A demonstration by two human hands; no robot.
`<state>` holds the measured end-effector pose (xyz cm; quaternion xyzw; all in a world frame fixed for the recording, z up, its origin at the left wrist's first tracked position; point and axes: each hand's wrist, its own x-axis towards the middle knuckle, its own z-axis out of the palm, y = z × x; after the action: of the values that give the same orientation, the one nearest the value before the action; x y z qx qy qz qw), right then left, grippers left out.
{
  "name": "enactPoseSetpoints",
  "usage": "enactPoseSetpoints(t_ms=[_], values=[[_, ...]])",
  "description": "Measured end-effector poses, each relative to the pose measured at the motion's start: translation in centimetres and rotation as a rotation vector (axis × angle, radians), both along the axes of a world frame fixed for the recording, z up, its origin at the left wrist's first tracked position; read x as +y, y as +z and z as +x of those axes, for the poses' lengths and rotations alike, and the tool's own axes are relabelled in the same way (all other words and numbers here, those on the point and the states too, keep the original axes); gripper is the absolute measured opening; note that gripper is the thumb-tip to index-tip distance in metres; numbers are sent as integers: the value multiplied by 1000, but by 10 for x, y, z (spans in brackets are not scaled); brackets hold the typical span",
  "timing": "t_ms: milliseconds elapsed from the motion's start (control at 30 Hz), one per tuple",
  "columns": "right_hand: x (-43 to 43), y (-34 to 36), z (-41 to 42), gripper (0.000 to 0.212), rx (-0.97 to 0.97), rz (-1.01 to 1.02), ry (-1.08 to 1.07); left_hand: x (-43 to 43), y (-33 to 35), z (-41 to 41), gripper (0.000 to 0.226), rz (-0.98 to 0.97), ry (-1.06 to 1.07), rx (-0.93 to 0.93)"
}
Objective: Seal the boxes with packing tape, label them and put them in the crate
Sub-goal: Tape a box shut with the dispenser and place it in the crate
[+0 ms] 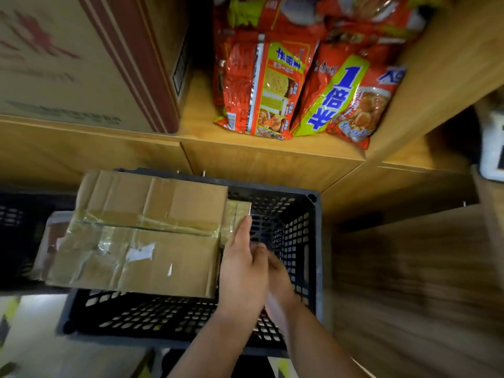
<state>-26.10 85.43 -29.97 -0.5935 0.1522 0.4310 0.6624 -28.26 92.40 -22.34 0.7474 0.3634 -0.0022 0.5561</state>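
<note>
A black lattice crate (275, 191) is seen at approx. 6 o'clock from frame ctr, on the floor in front of a wooden shelf unit (245, 151). A cardboard box (163, 271) is laid flat across the crate's top at approx. 8 o'clock. Its L end is carried out past the crate's L rim, and the crate's R part is left uncovered. The box's mid seam is covered lengthwise w/ wrinkled clear packing tape (152, 222), and a small white label scrap (140, 252) is stuck just below the seam. A 2nd taped cardboard edge (237, 212) is shown just past the box's R end, at its 1 o'clock corner; whether it belongs to another box can't be told. The left hand (241, 268) is held released, fingers straight and pointed to 12 o'clock, laid along the box's R end; nothing is grasped. The right hand (281, 274) is placed just beside it at its 3 o'clock, over the open crate, partly hidden behind the left hand and blurred, so its state can't be told. Red-and-yellow noodle packets (300, 85) are stacked on the shelf at 1 o'clock, and a big printed carton (81, 58) is set at 10–11 o'clock. Another dark crate (16, 227) is cut off at 9 o'clock, and a white device (491, 148) is cut off at 3 o'clock.
</note>
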Motion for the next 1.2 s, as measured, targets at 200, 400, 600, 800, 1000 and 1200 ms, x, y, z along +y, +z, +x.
enactPoseSetpoints(t_ms=[200, 400, 600, 800, 1000, 1200], values=[[24, 70, -16, 30, -147, -193, 177, 68, 52, -31, 52, 422, -88, 31], [44, 100, -49, 40, -148, -325, 233, 155, 56, -96, 59, 587, 134, 357], [65, 112, -72, 43, -142, -413, 280, 188, 51, -127, 54, 310, 171, 508], [61, 142, -66, 34, -243, -330, 200, 183, 70, -127, 47, 373, 174, 431], [24, 187, -32, 40, -534, -442, 40, 131, 97, -127, 61, 217, 42, 345], [-16, 230, 2, 51, -839, -725, 141, 60, 106, -117, 52, -73, -55, 287]])
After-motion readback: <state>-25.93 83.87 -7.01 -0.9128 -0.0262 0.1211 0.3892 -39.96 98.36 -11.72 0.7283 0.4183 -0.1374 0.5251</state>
